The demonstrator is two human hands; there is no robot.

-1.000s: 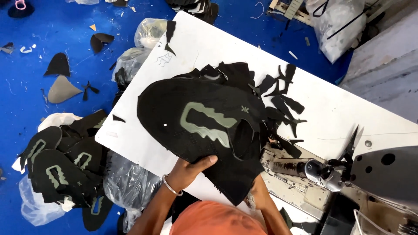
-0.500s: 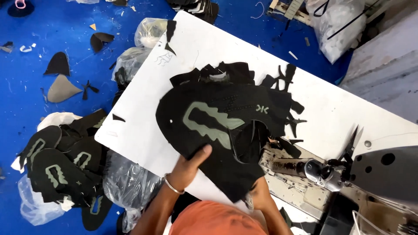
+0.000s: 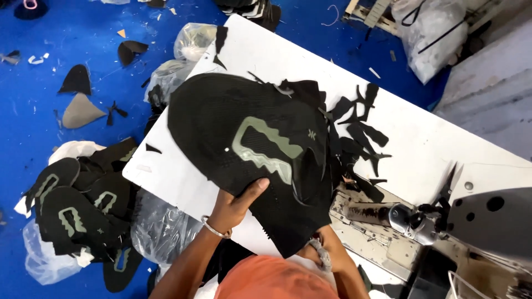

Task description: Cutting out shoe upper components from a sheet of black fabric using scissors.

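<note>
A large black knit shoe-upper piece (image 3: 233,122) with a grey zigzag frame patch is held up over the white table (image 3: 421,138). My left hand (image 3: 239,202) grips its near edge, thumb on top beside the grey patch; a metal bangle sits on that wrist. My right hand (image 3: 310,250) is mostly hidden under the piece's lower corner, only wrist and a bracelet showing, and seems to hold the piece from below. Black fabric offcuts (image 3: 360,133) lie on the table just right of the piece.
A sewing machine (image 3: 476,221) stands at the right, its needle area by the offcuts. On the blue floor at left lie a stack of similar black pieces (image 3: 77,210), clear plastic bags (image 3: 166,227) and scattered scraps (image 3: 77,99).
The black piece has been lifted toward the camera and shifted left, now appearing much larger. My left hand stays on its near edge.
</note>
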